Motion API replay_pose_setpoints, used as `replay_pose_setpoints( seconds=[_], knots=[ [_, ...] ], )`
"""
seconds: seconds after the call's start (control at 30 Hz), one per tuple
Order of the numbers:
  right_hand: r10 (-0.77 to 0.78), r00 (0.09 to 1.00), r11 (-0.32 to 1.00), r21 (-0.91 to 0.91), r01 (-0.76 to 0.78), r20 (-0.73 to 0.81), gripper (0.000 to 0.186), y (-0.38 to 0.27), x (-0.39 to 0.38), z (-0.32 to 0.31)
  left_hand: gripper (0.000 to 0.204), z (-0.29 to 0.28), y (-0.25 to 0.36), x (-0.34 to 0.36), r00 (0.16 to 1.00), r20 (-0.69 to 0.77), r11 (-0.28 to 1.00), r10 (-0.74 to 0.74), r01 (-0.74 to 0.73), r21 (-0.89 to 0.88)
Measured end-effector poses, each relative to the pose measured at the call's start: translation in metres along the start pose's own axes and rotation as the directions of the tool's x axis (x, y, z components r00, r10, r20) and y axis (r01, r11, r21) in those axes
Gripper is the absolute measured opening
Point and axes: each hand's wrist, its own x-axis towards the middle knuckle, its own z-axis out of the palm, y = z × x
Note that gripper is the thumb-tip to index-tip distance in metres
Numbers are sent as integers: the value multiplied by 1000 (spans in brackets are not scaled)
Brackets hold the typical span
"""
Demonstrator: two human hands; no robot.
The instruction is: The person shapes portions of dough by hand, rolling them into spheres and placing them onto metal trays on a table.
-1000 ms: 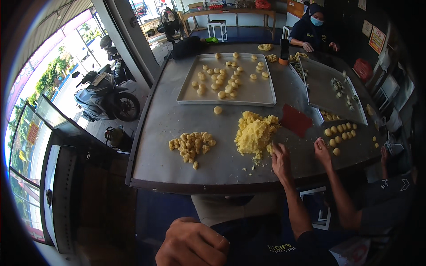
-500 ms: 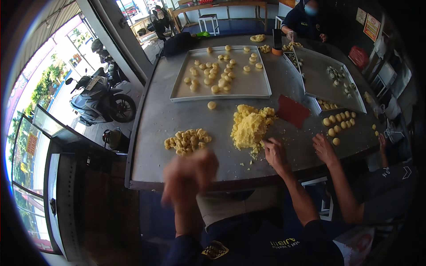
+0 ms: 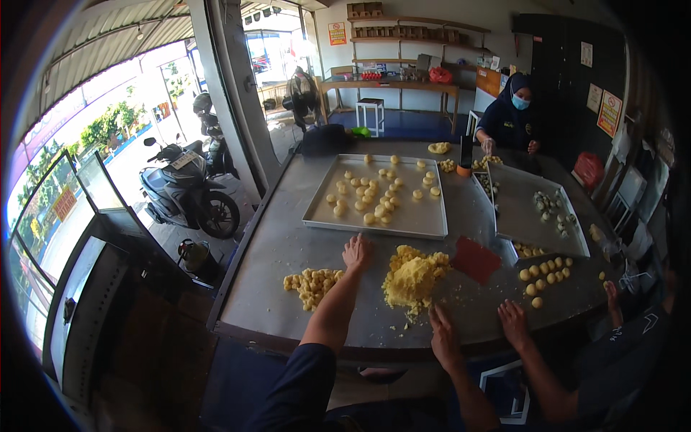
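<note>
My left hand [image 3: 357, 252] reaches over the steel table [image 3: 255, 277] just below a tray of round dough balls [image 3: 317, 212], fingers curled down over a spot where whatever lies beneath is hidden. Small yellow dough lumps [image 3: 309, 288] lie left of my forearm. My right hand [image 3: 444, 335] rests open, fingers extended, at the lower edge of a crumbly yellow dough mound [image 3: 414, 277]. A red scraper [image 3: 475, 259] lies to the mound's right.
A co-worker's hands [image 3: 515, 324] are beside rows of balls [image 3: 547, 272] at the right. A masked person [image 3: 504, 119] works across the table near another tray [image 3: 522, 216] and a phone stand [image 3: 463, 162]. A scooter [image 3: 183, 187] stands outside at left.
The view has tilted upward, showing more room. My left hand has risen from low near my body to the table below the tray, covering where a lone ball lay.
</note>
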Motion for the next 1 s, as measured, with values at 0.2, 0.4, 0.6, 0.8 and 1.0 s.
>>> replay_pose_setpoints(
  seconds=[0.2, 0.4, 0.6, 0.8, 1.0],
  knots=[
    [20, 994, 986, 161, -38, 111, 39, 18, 22, -16, 35, -22, 16, 23, 963, 237, 990, 130, -112, -87],
    [35, 999, 999, -36, -36, -38, 35, -1, 24, -12, 21, -82, 34, 1, 808, -386, 799, 446, -553, -234],
    [106, 988, 993, -38, -111, -113, 35, 20, 27, 15, 29, -67, -80, -89, 655, 211, 588, 725, -749, 305],
    [145, 986, 971, -182, -158, -81, 38, 15, 41, 15, 32, -100, -97, -125, 720, 91, 689, 688, -687, 231],
    [65, 993, 998, -18, -67, -95, 31, 20, 34, 11, 33, -136, -67, -123, 797, 148, 774, 585, -604, 193]
  ],
)
